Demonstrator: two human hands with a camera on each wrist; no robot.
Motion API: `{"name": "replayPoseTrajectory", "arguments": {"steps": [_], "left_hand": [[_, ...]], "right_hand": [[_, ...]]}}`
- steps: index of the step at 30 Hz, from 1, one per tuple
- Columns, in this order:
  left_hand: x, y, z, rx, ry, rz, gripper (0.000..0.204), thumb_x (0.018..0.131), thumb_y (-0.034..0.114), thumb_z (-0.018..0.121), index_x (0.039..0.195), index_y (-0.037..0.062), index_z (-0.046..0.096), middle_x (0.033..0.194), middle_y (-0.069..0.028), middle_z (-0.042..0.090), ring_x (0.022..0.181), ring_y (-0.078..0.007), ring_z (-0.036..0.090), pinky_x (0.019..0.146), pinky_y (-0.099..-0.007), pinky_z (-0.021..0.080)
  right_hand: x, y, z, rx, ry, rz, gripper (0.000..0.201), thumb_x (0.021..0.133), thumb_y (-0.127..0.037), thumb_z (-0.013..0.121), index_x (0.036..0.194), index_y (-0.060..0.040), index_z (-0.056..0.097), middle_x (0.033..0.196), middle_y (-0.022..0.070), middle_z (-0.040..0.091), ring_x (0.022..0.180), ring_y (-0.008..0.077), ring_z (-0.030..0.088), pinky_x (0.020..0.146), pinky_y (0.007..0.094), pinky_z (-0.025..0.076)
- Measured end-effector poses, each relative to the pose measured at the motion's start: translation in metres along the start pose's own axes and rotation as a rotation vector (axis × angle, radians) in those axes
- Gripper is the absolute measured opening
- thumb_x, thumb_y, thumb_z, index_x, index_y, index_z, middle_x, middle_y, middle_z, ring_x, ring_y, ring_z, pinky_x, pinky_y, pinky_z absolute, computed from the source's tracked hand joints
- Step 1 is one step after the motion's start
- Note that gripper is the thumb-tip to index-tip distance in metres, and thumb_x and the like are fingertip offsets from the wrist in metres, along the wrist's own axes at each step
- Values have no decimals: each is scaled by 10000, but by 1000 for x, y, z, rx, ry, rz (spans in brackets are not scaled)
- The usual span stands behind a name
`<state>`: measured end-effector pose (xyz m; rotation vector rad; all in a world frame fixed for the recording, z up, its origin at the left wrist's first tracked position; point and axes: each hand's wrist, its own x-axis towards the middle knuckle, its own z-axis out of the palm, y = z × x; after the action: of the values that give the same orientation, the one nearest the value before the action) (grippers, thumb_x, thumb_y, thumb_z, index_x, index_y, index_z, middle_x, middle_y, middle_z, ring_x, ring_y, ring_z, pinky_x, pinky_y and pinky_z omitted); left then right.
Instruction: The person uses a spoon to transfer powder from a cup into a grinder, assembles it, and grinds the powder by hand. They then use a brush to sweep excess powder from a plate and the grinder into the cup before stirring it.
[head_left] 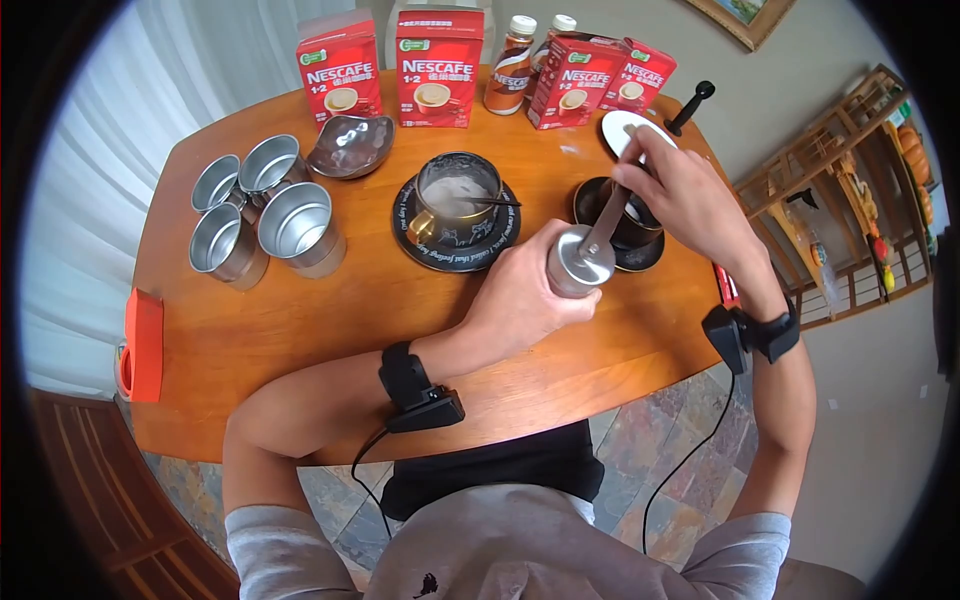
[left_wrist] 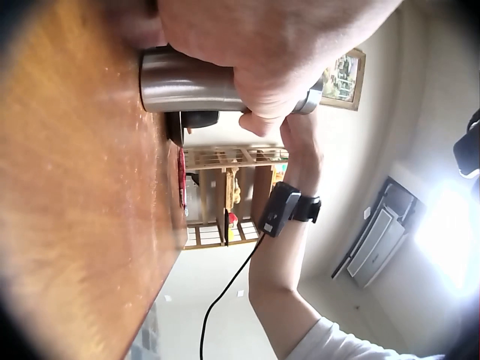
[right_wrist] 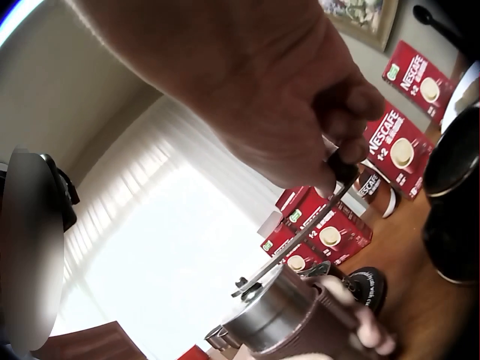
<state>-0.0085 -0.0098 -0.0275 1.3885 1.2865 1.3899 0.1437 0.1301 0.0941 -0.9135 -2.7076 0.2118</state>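
A steel hand coffee grinder (head_left: 580,268) stands upright at the table's front right. My left hand (head_left: 522,290) wraps round its body, thumb across the near side. In the left wrist view, the base of the grinder (left_wrist: 187,82) is right at the tabletop. My right hand (head_left: 690,195) grips the dark knob at the end of the crank handle (head_left: 606,215), which points away toward the back right; the right wrist view shows fingers curled over that knob (right_wrist: 342,166). Behind the grinder, a black cup (head_left: 632,232) sits on a dark saucer, partly hidden by the right hand and crank.
A dark cup (head_left: 455,205) with pale contents and a spoon stands on a black saucer (head_left: 428,256). Several steel mugs (head_left: 298,225) and a grey bowl (head_left: 352,146) are left. Red Nescafe boxes (head_left: 437,70), bottles (head_left: 508,75) and a white plate (head_left: 618,130) line the back.
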Motion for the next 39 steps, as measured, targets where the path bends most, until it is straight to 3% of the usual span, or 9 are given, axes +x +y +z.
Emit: {"name": "replayPoseTrajectory", "arguments": {"steps": [8, 16, 20, 23, 28, 34, 35, 37, 39], "left_hand": [[-1, -2, 2, -7, 10, 12, 459, 808, 137, 870, 1180, 25, 624, 1028, -64, 703, 955, -119, 648, 905, -315, 527], [-1, -8, 4, -2, 56, 91, 443, 786, 156, 837, 1157, 20, 636, 1006, -158, 746, 930, -264, 741, 868, -388, 559], [-1, -7, 3, -13, 28, 52, 378, 832, 110, 874, 1111, 65, 622, 987, -21, 670, 889, -97, 585, 840, -298, 512], [-2, 6, 0, -66, -1, -63, 418, 802, 106, 839, 1158, 26, 634, 986, -131, 751, 912, -247, 737, 847, -385, 557], [-3, -16, 3, -277, -53, 50, 458, 818, 152, 852, 1203, 32, 634, 1035, -89, 728, 954, -194, 698, 878, -361, 544], [5, -20, 5, 103, 9, 197, 527, 802, 196, 890, 1230, 41, 625, 1088, -49, 691, 998, -148, 648, 917, -330, 529], [0, -7, 4, 90, 75, 140, 536, 786, 176, 839, 1250, 18, 624, 1039, -167, 753, 968, -296, 744, 906, -393, 557], [-1, -3, 3, -11, 50, 77, 502, 790, 170, 837, 1215, 13, 621, 1028, -186, 745, 961, -332, 741, 892, -411, 557], [0, -1, 0, 5, 3, 22, 482, 798, 159, 863, 1190, 27, 617, 1042, -115, 717, 969, -207, 687, 909, -363, 538]], "right_hand": [[-94, -21, -27, -5, -83, 130, 190, 999, -145, 706, 1058, -29, 567, 835, 181, 695, 803, 406, 699, 695, 470, 514], [-132, -78, -36, 132, -280, -56, 272, 919, -139, 783, 1051, -63, 558, 787, 151, 667, 741, 375, 694, 612, 470, 529], [-116, -99, -22, 195, -304, -321, 259, 922, -140, 754, 1029, -51, 535, 862, 144, 637, 736, 360, 679, 601, 471, 537], [-96, -113, -6, 215, -267, -440, 258, 933, -163, 742, 1012, -32, 534, 879, 150, 630, 741, 355, 676, 589, 462, 525], [-43, -127, 29, 233, -151, -546, 271, 951, -218, 743, 970, -46, 535, 803, 154, 650, 751, 388, 676, 602, 506, 512], [41, -104, 47, 70, 14, -459, 234, 979, -214, 710, 1016, -33, 567, 781, 184, 705, 773, 411, 707, 659, 499, 535], [51, -93, 42, 17, 4, -399, 214, 993, -219, 692, 1042, -41, 582, 787, 182, 719, 809, 396, 728, 689, 477, 553], [64, -61, 36, 120, -53, -282, 218, 1033, -254, 667, 1080, -49, 609, 797, 165, 716, 795, 389, 721, 715, 468, 542], [54, -38, 27, 115, 9, -206, 232, 1041, -262, 665, 1074, -40, 609, 822, 164, 706, 804, 363, 717, 732, 450, 536]]}}
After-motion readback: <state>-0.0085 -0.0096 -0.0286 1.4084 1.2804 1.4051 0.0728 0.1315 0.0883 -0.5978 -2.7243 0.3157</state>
